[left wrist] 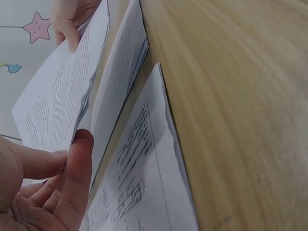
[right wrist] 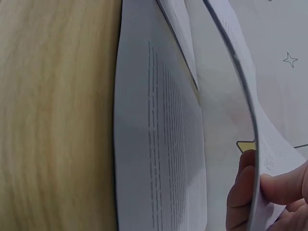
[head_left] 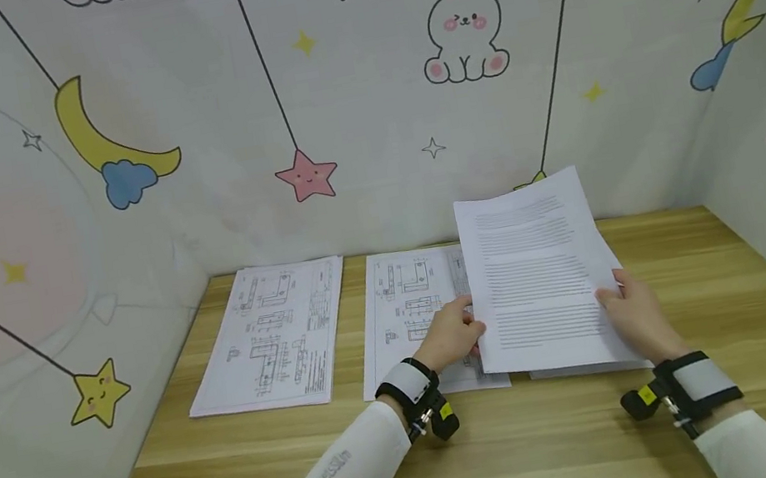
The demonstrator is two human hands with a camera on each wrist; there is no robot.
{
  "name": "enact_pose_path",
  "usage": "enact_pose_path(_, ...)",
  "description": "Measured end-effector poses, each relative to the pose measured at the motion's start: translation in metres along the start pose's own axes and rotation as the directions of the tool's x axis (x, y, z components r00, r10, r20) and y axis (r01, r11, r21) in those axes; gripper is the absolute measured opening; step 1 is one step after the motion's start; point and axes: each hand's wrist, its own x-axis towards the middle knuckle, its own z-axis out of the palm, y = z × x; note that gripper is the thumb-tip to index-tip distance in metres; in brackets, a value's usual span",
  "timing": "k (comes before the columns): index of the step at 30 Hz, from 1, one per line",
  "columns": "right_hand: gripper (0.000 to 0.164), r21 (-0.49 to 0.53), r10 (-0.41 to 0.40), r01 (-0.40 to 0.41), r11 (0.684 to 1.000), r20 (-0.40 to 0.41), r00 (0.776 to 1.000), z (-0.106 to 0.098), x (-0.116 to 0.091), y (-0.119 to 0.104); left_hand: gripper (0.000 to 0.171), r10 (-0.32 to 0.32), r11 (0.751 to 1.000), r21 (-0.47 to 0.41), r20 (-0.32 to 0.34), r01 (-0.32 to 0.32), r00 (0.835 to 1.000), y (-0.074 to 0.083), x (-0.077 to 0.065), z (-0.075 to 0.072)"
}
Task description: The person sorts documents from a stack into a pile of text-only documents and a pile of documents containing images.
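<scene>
Both hands hold a sheaf of printed text pages (head_left: 538, 281) raised above the table. My left hand (head_left: 451, 335) pinches its left edge between thumb and fingers, as the left wrist view also shows. At the right edge, my right hand (head_left: 639, 314) pinches the pages, thumb on the printed face. Beneath them lies another stack of text pages (right wrist: 161, 130), mostly hidden in the head view. Partly behind my left hand is a middle stack of technical drawings (head_left: 391, 356), lying on the table.
A further stack of technical drawings (head_left: 266, 339) lies at the left of the wooden table (head_left: 540, 449). A white cloth backdrop (head_left: 358, 91) with cartoon figures rises behind the table and along its sides.
</scene>
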Motion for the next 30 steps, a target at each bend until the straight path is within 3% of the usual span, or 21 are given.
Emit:
enact_pose_path(4,0.06,-0.012,-0.002,0.001,1.0,-0.013,1.0,-0.008,0.001,0.006,0.057,-0.001,0.999,0.047,0.01,0.001,1.0,0.004,0.006,0.011)
enact_pose_path(10,0.058,-0.055,-0.021,0.02,0.998,-0.034,0.999,-0.016,0.0,0.011,0.056,-0.019,0.999,0.037,0.008,0.018,1.0,0.008,0.009,0.022)
enact_pose_path(21,0.059,-0.07,-0.022,0.02,0.997,-0.021,1.0,-0.029,0.002,0.017,0.049,0.012,0.998,0.059,0.006,-0.012,1.0,0.011,0.019,0.038)
enact_pose_path(30,0.059,-0.112,0.04,-0.045,0.993,-0.046,0.998,-0.03,0.012,0.026,0.006,-0.004,0.997,0.074,0.02,0.002,1.0,0.015,0.022,0.049)
